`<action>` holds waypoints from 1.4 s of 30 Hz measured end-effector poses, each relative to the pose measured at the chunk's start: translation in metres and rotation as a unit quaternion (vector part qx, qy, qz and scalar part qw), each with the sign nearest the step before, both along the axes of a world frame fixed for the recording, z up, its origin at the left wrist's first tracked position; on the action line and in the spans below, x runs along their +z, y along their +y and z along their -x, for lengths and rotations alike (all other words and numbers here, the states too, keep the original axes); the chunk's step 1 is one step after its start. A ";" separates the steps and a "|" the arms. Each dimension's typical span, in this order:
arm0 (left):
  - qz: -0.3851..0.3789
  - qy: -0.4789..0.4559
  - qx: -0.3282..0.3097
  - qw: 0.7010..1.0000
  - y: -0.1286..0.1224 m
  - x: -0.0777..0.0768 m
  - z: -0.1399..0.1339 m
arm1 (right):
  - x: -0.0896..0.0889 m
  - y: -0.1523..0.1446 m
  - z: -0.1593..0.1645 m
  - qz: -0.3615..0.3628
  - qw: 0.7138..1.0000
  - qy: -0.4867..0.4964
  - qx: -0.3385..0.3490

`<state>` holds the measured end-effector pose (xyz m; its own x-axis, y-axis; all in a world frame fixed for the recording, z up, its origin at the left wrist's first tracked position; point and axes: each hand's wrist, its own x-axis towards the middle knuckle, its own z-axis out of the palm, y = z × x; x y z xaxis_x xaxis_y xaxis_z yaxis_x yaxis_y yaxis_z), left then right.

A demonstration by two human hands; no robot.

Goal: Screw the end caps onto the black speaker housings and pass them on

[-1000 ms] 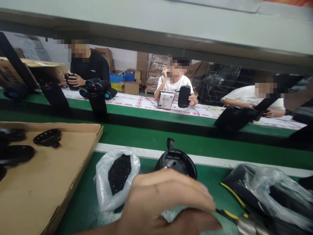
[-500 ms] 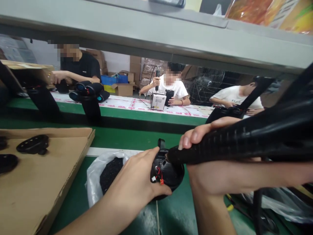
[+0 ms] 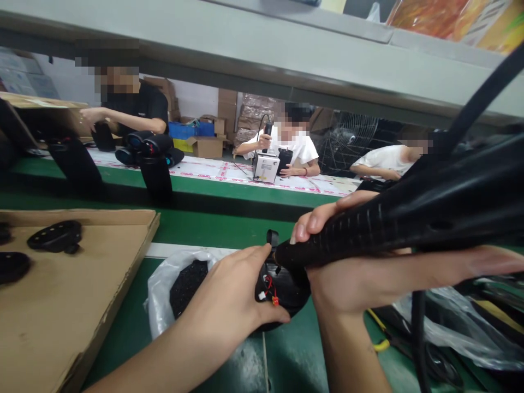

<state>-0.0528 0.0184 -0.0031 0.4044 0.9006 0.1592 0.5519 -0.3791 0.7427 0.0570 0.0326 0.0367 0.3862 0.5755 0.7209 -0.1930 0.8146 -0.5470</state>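
Observation:
My left hand (image 3: pixel 235 289) is closed around a black round plastic housing (image 3: pixel 292 292), thumb at its near rim. Inside it lie thin red and black wires ending in a white connector (image 3: pixel 262 296) and a red one (image 3: pixel 275 301). A small black loop (image 3: pixel 272 238) stands up at the housing's far edge. My right hand (image 3: pixel 323 218) grips a black electric screwdriver (image 3: pixel 368 218), held slanting down to the left. Its tip reaches into the far side of the housing; the exact contact point is hard to make out.
A clear plastic bag of small black screws (image 3: pixel 188 281) sits behind my left hand. At left is a cardboard tray (image 3: pixel 82 305) with black parts. Yellow-handled pliers (image 3: pixel 382 345) and plastic wrap (image 3: pixel 462 333) lie at right. A shelf (image 3: pixel 245 38) crosses above; co-workers sit opposite.
The screwdriver's tip has shifted slightly left and up, and its body is tilted a little more steeply. My left hand keeps its hold on the housing.

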 end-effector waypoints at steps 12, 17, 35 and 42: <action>0.073 0.041 0.066 0.994 0.003 0.003 -0.001 | -0.001 0.034 0.003 0.045 0.976 -0.133 0.166; 0.075 0.061 0.069 0.993 0.003 0.004 -0.001 | -0.002 0.034 0.007 0.093 0.969 -0.155 0.171; 0.002 -0.063 0.003 0.998 0.006 -0.006 0.008 | -0.011 0.038 0.004 0.125 0.967 -0.119 0.187; 0.014 -0.016 -0.049 0.999 0.018 -0.013 0.055 | -0.013 0.044 -0.002 0.121 0.962 -0.111 0.220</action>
